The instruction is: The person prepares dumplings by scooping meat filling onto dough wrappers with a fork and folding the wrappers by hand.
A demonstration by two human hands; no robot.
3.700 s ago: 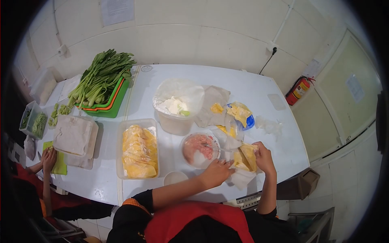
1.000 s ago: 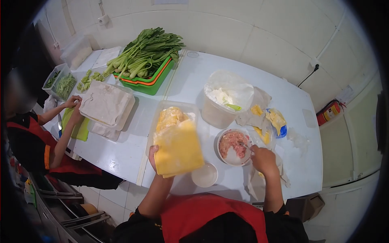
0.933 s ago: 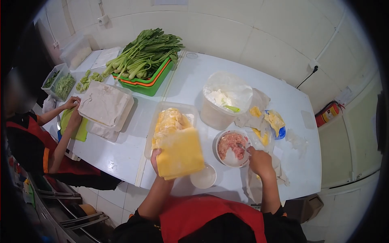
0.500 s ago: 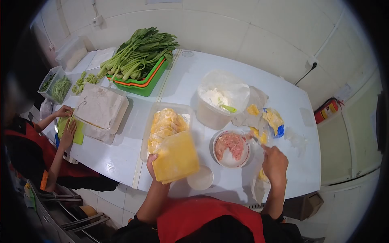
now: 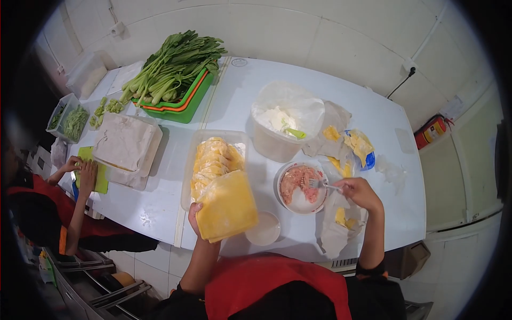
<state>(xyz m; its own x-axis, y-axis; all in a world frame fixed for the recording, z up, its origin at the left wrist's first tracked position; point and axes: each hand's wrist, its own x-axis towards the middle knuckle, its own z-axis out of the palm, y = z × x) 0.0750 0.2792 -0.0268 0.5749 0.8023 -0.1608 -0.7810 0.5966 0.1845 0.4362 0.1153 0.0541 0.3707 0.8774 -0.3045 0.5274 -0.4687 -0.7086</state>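
A stack of square yellow dough wrappers (image 5: 228,207) rests in my left hand (image 5: 196,217), fingers closed around its left edge and mostly hidden beneath. Closed around a fork (image 5: 320,183), my right hand (image 5: 362,193) is to the right of a white bowl (image 5: 302,206). The fork's tines touch the pink minced meat (image 5: 291,185) in that bowl. Just beyond the wrappers stands a clear plastic tub (image 5: 187,184) with rows of folded yellow dumplings (image 5: 212,157). Partly behind the wrappers is a small pale dish (image 5: 265,229).
A bag-lined bucket (image 5: 274,146) of white powder holds a green-handled scoop (image 5: 295,133). Wrapper scraps (image 5: 358,145) and crumpled paper lie at the right. Leafy greens (image 5: 176,64) fill stacked baskets (image 5: 184,114). At the left, a co-worker's hands (image 5: 86,176) are over a green board (image 5: 100,178).
My right hand has brought the fork from the bowl's right rim inward over the meat. My left hand still holds the wrappers. The whole view has shifted slightly.
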